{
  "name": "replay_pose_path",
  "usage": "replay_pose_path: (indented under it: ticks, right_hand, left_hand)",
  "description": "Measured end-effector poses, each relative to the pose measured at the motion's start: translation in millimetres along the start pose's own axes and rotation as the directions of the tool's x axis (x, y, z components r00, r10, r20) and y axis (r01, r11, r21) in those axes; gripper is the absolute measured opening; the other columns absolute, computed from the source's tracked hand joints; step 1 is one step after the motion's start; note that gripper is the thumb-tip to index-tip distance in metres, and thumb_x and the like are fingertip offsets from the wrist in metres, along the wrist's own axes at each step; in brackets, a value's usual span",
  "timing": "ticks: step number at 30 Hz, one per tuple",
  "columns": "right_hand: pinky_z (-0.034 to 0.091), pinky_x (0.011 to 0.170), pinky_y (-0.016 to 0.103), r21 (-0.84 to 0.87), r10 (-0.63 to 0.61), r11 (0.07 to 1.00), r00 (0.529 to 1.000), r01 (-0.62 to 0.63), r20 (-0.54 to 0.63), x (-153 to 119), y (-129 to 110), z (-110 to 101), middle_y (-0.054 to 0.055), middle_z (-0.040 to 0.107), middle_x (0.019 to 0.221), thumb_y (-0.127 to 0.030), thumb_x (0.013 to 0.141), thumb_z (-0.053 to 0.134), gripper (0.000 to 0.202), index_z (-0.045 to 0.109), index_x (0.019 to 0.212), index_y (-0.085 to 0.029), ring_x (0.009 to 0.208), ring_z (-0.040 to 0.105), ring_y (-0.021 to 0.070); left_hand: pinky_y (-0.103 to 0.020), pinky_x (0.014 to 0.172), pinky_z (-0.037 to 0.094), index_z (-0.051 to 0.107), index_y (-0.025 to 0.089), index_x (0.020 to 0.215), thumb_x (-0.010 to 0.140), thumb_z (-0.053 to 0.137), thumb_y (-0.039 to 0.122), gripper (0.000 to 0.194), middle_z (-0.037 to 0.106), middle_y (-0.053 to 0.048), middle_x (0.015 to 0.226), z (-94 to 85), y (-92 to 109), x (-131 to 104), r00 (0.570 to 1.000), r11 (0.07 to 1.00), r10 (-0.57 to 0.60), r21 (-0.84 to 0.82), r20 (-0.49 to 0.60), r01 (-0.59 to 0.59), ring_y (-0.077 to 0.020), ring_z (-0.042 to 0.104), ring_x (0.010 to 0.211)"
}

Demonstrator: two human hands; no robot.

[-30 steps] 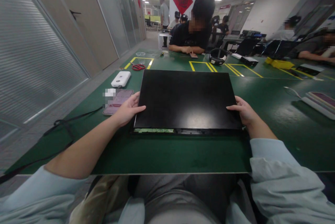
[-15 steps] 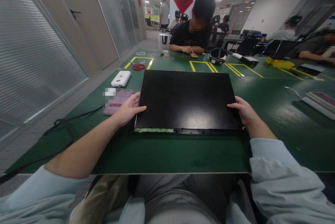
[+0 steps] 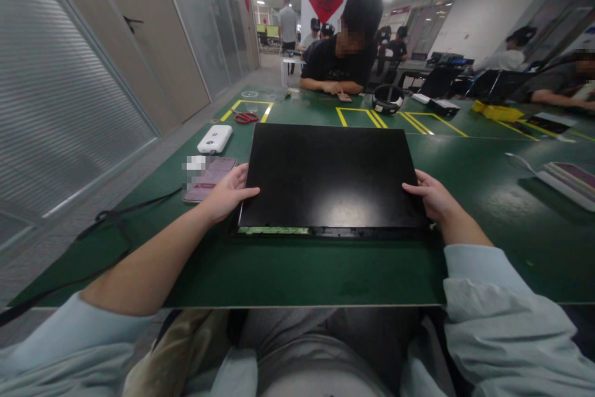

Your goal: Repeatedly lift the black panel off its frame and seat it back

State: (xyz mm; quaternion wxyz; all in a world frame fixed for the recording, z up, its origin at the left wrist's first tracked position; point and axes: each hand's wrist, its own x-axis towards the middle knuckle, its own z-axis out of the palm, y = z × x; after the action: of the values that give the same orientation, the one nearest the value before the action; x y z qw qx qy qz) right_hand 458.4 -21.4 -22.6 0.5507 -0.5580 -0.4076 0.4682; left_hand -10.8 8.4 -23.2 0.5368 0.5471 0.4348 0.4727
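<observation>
Green matting covers the counter (image 3: 288, 273), smooth and slightly shiny, and its near edge runs straight across just above the person's lap. Between this edge and the black display panel (image 3: 330, 174) there is a free strip of mat with nothing on it.

The panel lies flat in the middle of the counter. It is a thin rectangle with a dark, glossy face that reflects the ceiling lamps. Along its near edge a narrow green circuit strip (image 3: 273, 231) is exposed.

The left hand (image 3: 226, 197) rests on the left edge of the panel near the front corner, thumb laid on the top face, the other fingers curved at the side. The right hand (image 3: 430, 194) does the same on the right edge, fingers loosely bent over the rim; whether they go under the panel I cannot tell.

Just beside the left hand lies a smartphone (image 3: 210, 178), flat, with a purple-grey screen. A black cable (image 3: 116, 220) runs from it over the left edge of the counter. Farther back a white rounded power bank (image 3: 214, 139) lies, then red-handled scissors (image 3: 246, 117) inside yellow tape marks. To the right of the panel the mat is open up to a flat grey device (image 3: 567, 181).

At the far end a person in a black shirt (image 3: 337, 62) leans on the counter, near a black headset (image 3: 387, 100).
</observation>
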Motion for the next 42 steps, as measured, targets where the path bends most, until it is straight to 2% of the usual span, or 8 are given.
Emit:
replay_pose_path:
  ticks: [6,16,25,30,35,38,40,42]
  right_hand:
    - [0.06,0.083,0.041,-0.029,0.013,0.999,1.0,-0.013,0.0,-1.8,0.4,1.7,0.002,0.079,0.099,-0.02,0.05,0.086,0.049,0.072,0.097,-0.028,0.096,0.074,0.0284]
    - [0.056,0.064,0.037,-0.05,0.072,0.996,0.994,-0.076,-0.087,2.7,2.6,-1.3,0.002,0.074,0.079,-0.019,0.051,0.079,0.038,0.066,0.086,-0.025,0.071,0.07,0.0239]
    - [0.053,0.059,0.033,-0.071,0.069,0.995,0.993,-0.077,-0.097,0.0,-1.1,2.3,-0.001,0.071,0.072,-0.022,0.053,0.078,0.034,0.061,0.082,-0.025,0.065,0.066,0.0201]
    - [0.057,0.065,0.038,-0.059,0.071,0.995,0.995,-0.075,-0.064,0.8,0.0,0.7,0.0,0.073,0.076,-0.022,0.052,0.081,0.037,0.062,0.083,-0.025,0.069,0.07,0.0227]
    - [0.059,0.082,0.044,-0.07,0.026,0.997,0.999,-0.027,-0.021,1.2,1.7,0.4,0.004,0.078,0.093,-0.024,0.052,0.085,0.044,0.066,0.092,-0.026,0.092,0.074,0.0298]
    - [0.058,0.091,0.046,-0.062,-0.011,0.998,1.0,0.01,-0.014,1.0,1.1,0.4,0.002,0.078,0.101,-0.023,0.053,0.085,0.06,0.066,0.109,-0.03,0.102,0.073,0.0306]
    - [0.058,0.091,0.047,-0.065,-0.024,0.998,1.0,0.023,-0.019,1.1,0.6,0.2,0.0,0.078,0.101,-0.022,0.054,0.085,0.073,0.062,0.122,-0.034,0.101,0.073,0.0301]
    - [0.058,0.09,0.048,-0.07,-0.018,0.997,1.0,0.017,-0.025,1.1,0.3,0.2,0.0,0.078,0.097,-0.022,0.054,0.084,0.076,0.06,0.125,-0.034,0.097,0.074,0.0302]
  left_hand:
    - [-0.047,0.116,0.044,0.061,0.021,0.128,0.064,0.082,0.012,0.068,0.069,-0.009,0.136,1.1,1.9,-1.0,1.0,1.0,-0.003,0.007,0.002,0.003,-0.0317,0.059,0.133]
    - [-0.045,0.116,0.045,0.06,0.02,0.129,0.065,0.082,0.011,0.068,0.067,-0.011,0.139,0.6,1.6,-0.5,1.0,1.0,-0.007,0.005,0.0,0.007,-0.0316,0.057,0.135]
    - [-0.046,0.117,0.044,0.061,0.02,0.127,0.063,0.082,0.011,0.068,0.067,-0.011,0.138,0.0,0.0,1.1,1.0,1.0,0.006,0.006,-0.003,-0.006,-0.0319,0.057,0.135]
    - [-0.048,0.116,0.044,0.062,0.02,0.126,0.062,0.083,0.011,0.068,0.069,-0.01,0.135,0.2,1.0,0.6,1.0,1.0,0.0,0.018,-0.007,0.0,-0.0323,0.059,0.133]
    - [-0.047,0.116,0.045,0.063,0.021,0.125,0.061,0.084,0.012,0.068,0.069,-0.009,0.136,-0.8,-0.3,1.4,1.0,1.0,0.003,0.013,-0.006,-0.003,-0.0318,0.06,0.132]
    - [-0.047,0.115,0.046,0.063,0.022,0.126,0.061,0.084,0.013,0.069,0.069,-0.009,0.136,-1.3,-0.9,2.1,1.0,1.0,0.008,0.03,-0.007,-0.008,-0.032,0.06,0.132]
    - [-0.047,0.116,0.045,0.063,0.021,0.126,0.061,0.085,0.013,0.069,0.069,-0.009,0.136,-1.2,-0.6,2.2,1.0,0.999,0.01,0.037,-0.003,-0.009,-0.0321,0.06,0.132]
    - [-0.048,0.116,0.044,0.062,0.021,0.127,0.061,0.084,0.013,0.069,0.069,-0.01,0.136,-0.8,-0.1,2.0,1.0,0.999,0.008,0.032,0.004,-0.008,-0.0323,0.059,0.133]
